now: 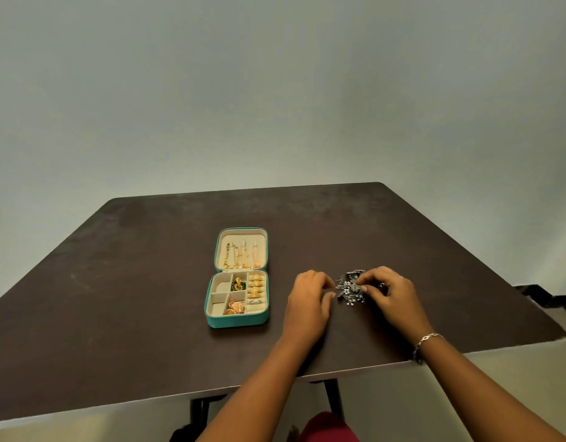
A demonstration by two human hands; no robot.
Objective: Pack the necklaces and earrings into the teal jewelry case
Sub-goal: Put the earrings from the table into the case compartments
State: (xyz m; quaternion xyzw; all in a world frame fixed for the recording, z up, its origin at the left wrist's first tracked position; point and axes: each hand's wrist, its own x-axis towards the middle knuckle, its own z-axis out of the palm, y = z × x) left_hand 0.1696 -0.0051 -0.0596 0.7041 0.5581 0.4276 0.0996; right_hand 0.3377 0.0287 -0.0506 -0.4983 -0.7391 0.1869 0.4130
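Dark brown table (pixel 115 282) carries the teal jewelry case (pixel 237 322), which lies open flat to the left of our hands. It has gold necklaces (pixel 243 255) in its lid and gold earrings (pixel 256 287) in its tray. Our right hand (pixel 390 295) pinches a silver beaded jewelry piece (pixel 350 287) between both hands, right of the case. Our left hand (pixel 307 301) curls at its other edge; we cannot tell whether it grips. A bracelet (pixel 430 339) circles our right wrist.
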